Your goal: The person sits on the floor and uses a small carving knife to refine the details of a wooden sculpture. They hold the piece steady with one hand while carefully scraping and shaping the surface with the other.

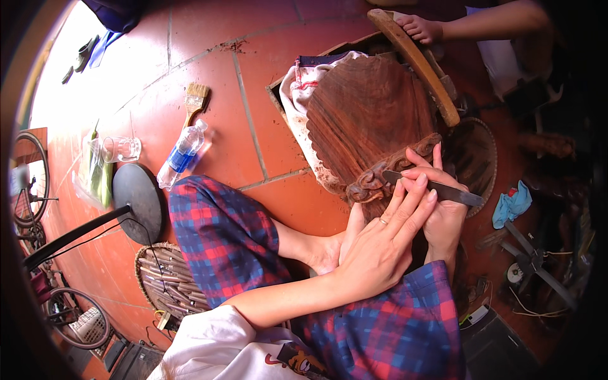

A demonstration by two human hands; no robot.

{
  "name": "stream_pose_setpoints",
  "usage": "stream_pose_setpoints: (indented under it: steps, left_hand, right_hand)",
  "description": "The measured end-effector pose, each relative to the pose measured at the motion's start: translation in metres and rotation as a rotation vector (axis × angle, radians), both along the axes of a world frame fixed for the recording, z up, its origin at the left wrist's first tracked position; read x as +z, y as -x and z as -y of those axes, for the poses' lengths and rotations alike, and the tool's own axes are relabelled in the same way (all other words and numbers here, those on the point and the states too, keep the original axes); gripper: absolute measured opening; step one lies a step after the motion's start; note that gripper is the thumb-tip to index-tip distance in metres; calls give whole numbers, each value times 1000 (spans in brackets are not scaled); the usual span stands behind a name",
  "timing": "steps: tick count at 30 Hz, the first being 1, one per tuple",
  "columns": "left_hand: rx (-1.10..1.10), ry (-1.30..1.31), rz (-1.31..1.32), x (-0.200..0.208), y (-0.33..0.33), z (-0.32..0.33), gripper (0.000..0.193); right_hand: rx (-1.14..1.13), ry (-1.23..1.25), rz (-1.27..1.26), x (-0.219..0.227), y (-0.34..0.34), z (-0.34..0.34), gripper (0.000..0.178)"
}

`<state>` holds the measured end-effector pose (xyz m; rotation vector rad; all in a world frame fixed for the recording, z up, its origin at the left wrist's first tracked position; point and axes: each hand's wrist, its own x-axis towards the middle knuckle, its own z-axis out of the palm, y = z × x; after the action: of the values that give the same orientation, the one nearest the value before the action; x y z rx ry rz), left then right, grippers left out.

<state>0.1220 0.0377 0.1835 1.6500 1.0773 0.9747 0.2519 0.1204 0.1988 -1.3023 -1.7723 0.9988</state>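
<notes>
My right hand (445, 223) is closed around a flat grey metal blade (465, 197), whose narrow end points left over the carved wood. My left hand (373, 250) crosses in front with its fingers stretched out, the fingertips resting against the blade. A ring is on one of its fingers. Beneath the blade's tip is the carved edge (367, 182) of a broad brown wooden panel (370, 107) with a scalloped side. Below the panel lies a stained white cloth (294, 98). Part of my right palm is hidden behind the blade and left fingers.
A curved wooden bar (418, 66) lies by another person's hand (421, 28). On the tiled floor are a brush (195, 101), a water bottle (180, 155), a glass (121, 149), a round black stand base (138, 202) and a basket of tools (171, 282). A blue cloth (512, 204) sits right.
</notes>
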Motion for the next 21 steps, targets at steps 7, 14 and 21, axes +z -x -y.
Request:
stream_pose_setpoints:
  steps: [7, 14, 21]
  left_hand:
    - [-14, -15, 12, 2, 2, -5, 86]
    - [9, 3, 12, 3, 5, 5, 87]
    - [70, 42, 44, 13, 7, 11, 89]
  right_hand:
    - [55, -26, 0, 3, -1, -4, 12]
    - [123, -17, 87, 8, 0, -2, 12]
    - [143, -11, 71, 12, -1, 0, 12]
